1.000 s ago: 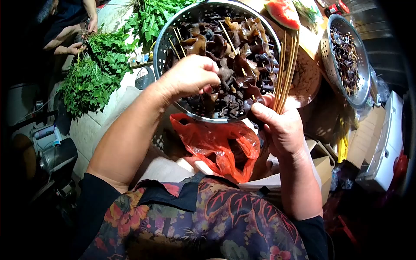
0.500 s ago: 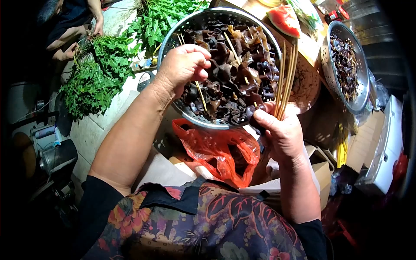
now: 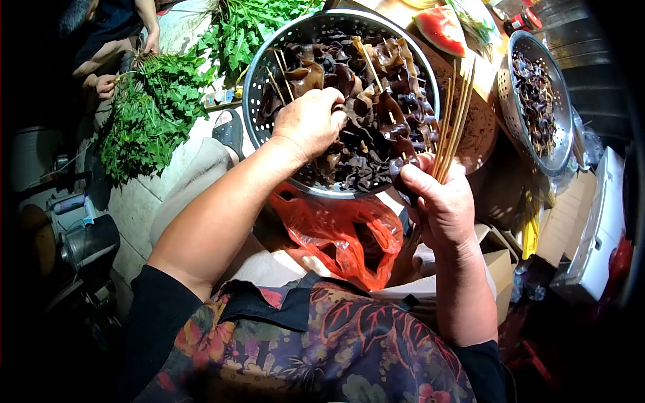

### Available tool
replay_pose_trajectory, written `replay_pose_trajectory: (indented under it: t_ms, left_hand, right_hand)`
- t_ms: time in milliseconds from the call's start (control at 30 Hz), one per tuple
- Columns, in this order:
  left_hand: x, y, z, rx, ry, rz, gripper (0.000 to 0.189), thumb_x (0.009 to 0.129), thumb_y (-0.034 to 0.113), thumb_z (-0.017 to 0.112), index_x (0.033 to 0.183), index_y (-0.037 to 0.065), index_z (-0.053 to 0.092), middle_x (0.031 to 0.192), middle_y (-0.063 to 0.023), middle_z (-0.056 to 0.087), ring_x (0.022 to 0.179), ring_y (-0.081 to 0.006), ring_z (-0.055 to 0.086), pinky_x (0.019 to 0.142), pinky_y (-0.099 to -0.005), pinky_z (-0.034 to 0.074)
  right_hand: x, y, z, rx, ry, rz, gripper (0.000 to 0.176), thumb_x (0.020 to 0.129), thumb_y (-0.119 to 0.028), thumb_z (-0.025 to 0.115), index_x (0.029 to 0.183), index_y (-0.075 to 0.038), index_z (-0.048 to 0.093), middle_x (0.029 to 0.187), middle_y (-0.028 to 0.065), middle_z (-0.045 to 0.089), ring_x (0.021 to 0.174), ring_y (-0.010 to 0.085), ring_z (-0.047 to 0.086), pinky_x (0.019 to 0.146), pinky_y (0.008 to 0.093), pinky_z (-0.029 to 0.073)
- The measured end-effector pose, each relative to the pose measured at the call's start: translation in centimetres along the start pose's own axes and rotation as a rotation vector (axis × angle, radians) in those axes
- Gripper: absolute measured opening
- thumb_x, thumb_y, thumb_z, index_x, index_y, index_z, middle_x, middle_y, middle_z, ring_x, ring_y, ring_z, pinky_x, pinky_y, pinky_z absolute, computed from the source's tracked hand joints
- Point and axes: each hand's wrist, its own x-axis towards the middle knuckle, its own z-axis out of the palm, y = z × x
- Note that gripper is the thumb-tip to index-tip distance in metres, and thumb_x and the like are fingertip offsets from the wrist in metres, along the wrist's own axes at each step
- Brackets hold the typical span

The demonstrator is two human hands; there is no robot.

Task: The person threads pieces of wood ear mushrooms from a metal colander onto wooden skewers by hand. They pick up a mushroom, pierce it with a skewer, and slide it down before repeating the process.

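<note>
A metal colander holds dark, wet wood ear fungus, with several pieces threaded on wooden skewers. Over its middle left, my left hand reaches down to the fungus with its fingers curled together; what they pinch is hidden. At the colander's lower right rim, my right hand grips a bundle of bare wooden skewers that fan upward. A dark piece of fungus shows at the thumb of that hand.
A red plastic bag lies below the colander. At the right stands a second colander with skewered fungus. A watermelon piece is at the top. Leafy greens lie at the left, beside another person's hands. A white box stands far right.
My left hand has moved right and down from the colander's left side onto the fungus. My right hand has shifted slightly with the skewers. The other person's lower hand has moved slightly.
</note>
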Motion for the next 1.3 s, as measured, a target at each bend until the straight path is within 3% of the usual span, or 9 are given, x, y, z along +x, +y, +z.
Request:
replay_pose_trajectory:
  t_ms: [167,233,400,633,767,933,1133,1233,1300]
  left_hand:
    - [0.6,0.4,-1.6,-0.118,-0.076,-0.065,0.018,0.075,0.014,0.053,0.087,0.007,0.064,0.080,-0.0128,0.065,0.075,-0.0234,0.064,0.072,-0.0312,0.049]
    - [0.5,0.8,-2.3,-0.087,-0.251,-0.001,0.017,0.073,0.013,0.055,0.084,0.006,0.066,0.078,-0.0113,0.065,0.072,-0.0207,0.064,0.070,-0.0297,0.049]
    - [-0.6,2.8,-2.4,0.071,-0.725,-0.020,0.026,0.068,0.017,0.064,0.092,0.006,0.066,0.082,-0.0138,0.066,0.078,-0.0243,0.064,0.074,-0.0325,0.049]
    - [0.7,1.8,-3.5,-0.191,-0.673,0.002,0.031,0.067,0.005,0.060,0.098,0.003,0.063,0.083,-0.0092,0.066,0.076,-0.0157,0.062,0.071,-0.0271,0.049]
    - [1.3,1.9,-1.5,-0.228,-0.212,-0.039,0.027,0.074,0.006,0.056,0.100,0.007,0.061,0.074,-0.0052,0.062,0.068,-0.0119,0.057,0.066,-0.0250,0.048]
    - [2.4,1.6,1.6,-0.043,0.059,0.188,0.032,0.075,0.012,0.063,0.106,0.012,0.059,0.082,-0.0115,0.061,0.079,-0.0286,0.060,0.072,-0.0355,0.049]
    - [3.9,1.4,1.3,-0.266,0.173,0.191,0.015,0.077,0.016,0.062,0.088,0.006,0.067,0.081,-0.0092,0.064,0.074,-0.0228,0.061,0.071,-0.0307,0.048]
    - [4.1,1.6,-1.2,-0.731,-0.006,-0.184,0.015,0.081,0.018,0.062,0.088,0.005,0.065,0.081,-0.0022,0.065,0.075,-0.0098,0.060,0.064,-0.0258,0.046]
    - [4.0,1.6,-2.7,-0.942,-0.033,-0.329,0.015,0.083,0.018,0.060,0.091,0.006,0.063,0.083,-0.0021,0.064,0.072,-0.0100,0.061,0.065,-0.0238,0.045]
  right_hand:
    - [-0.1,-0.2,-0.3,0.049,0.037,-0.069,0.011,0.079,-0.007,0.065,0.084,-0.001,0.056,0.076,0.0028,0.057,0.063,0.0080,0.051,0.057,0.0197,0.041]
    - [-0.1,-0.3,-0.4,0.024,0.054,-0.114,0.011,0.080,-0.011,0.064,0.081,-0.004,0.056,0.067,0.0006,0.056,0.046,0.0033,0.045,0.038,0.0152,0.034]
    - [-0.4,-0.3,-0.1,0.023,0.080,-0.106,0.012,0.080,-0.011,0.063,0.083,-0.003,0.056,0.067,0.0009,0.056,0.044,0.0039,0.044,0.037,0.0157,0.034]
    - [-0.6,-0.6,-0.5,0.006,0.087,-0.105,0.012,0.080,-0.011,0.063,0.083,-0.003,0.056,0.066,0.0002,0.054,0.044,0.0038,0.044,0.037,0.0157,0.034]
    - [-0.8,-0.6,-0.5,0.009,0.090,-0.122,0.012,0.080,-0.012,0.063,0.082,-0.003,0.055,0.064,-0.0004,0.053,0.043,0.0035,0.042,0.037,0.0157,0.034]
    - [-1.0,-0.9,-0.4,0.021,0.092,-0.108,0.012,0.080,-0.012,0.064,0.082,-0.003,0.055,0.064,-0.0003,0.053,0.043,0.0035,0.042,0.036,0.0160,0.034]
    - [-1.2,-1.4,0.3,0.030,0.090,-0.084,0.018,0.079,-0.013,0.064,0.088,0.001,0.056,0.066,0.0004,0.054,0.044,0.0033,0.043,0.036,0.0156,0.035]
    - [-1.2,-1.6,-0.9,0.101,-0.028,-0.030,0.016,0.079,-0.004,0.064,0.092,0.004,0.058,0.084,0.0074,0.061,0.075,0.0128,0.058,0.070,0.0244,0.047]
    - [-1.2,-1.5,-0.9,0.104,-0.049,-0.028,0.016,0.079,-0.004,0.064,0.091,0.004,0.058,0.083,0.0072,0.061,0.075,0.0126,0.057,0.070,0.0242,0.046]
